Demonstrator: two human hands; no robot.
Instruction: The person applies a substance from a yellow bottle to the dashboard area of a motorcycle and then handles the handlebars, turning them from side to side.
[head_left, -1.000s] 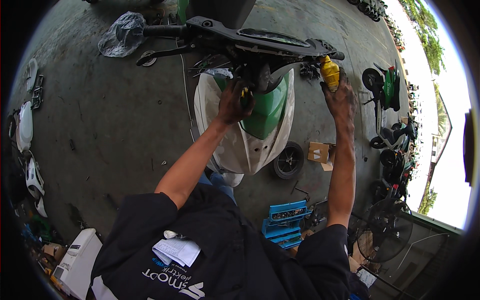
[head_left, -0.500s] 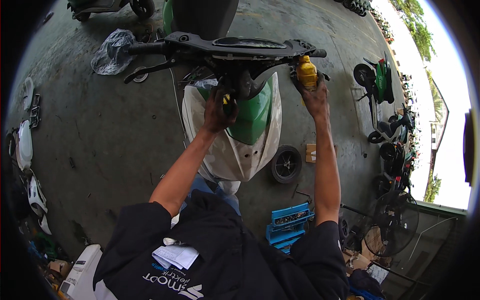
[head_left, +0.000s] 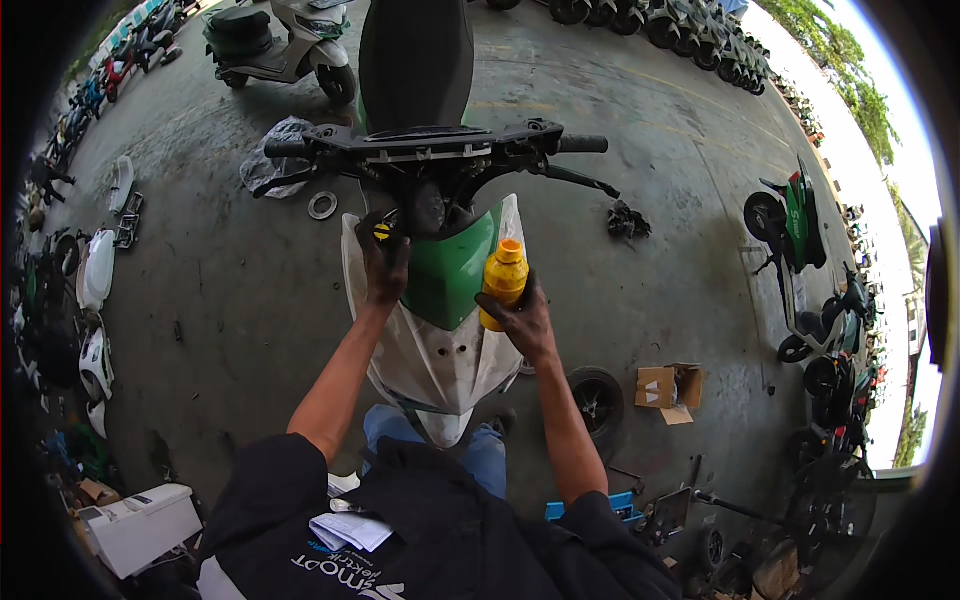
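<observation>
A scooter stands before me, its bare handlebar [head_left: 430, 145] running across the view above a green and white front panel [head_left: 450, 270]. My right hand [head_left: 525, 318] is wrapped round a yellow bottle [head_left: 505, 275], held upright over the right side of that panel. At the panel's upper left, below the handlebar, my left hand [head_left: 385, 265] is closed on a small yellow-and-black object [head_left: 382, 232]; most of it is hidden in the fingers, so its kind does not show.
A black wheel [head_left: 596, 400] and an open cardboard box [head_left: 670, 390] lie on the floor to the right. Clear plastic wrap [head_left: 275, 155] and a metal ring [head_left: 322, 206] are at the left. A green and black scooter [head_left: 795, 225] stands at far right, another scooter [head_left: 290, 45] beyond.
My right hand has brought the yellow bottle from beside the right handlebar grip down and left to the front panel. The left hand still grips its object. The whole view has shifted.
</observation>
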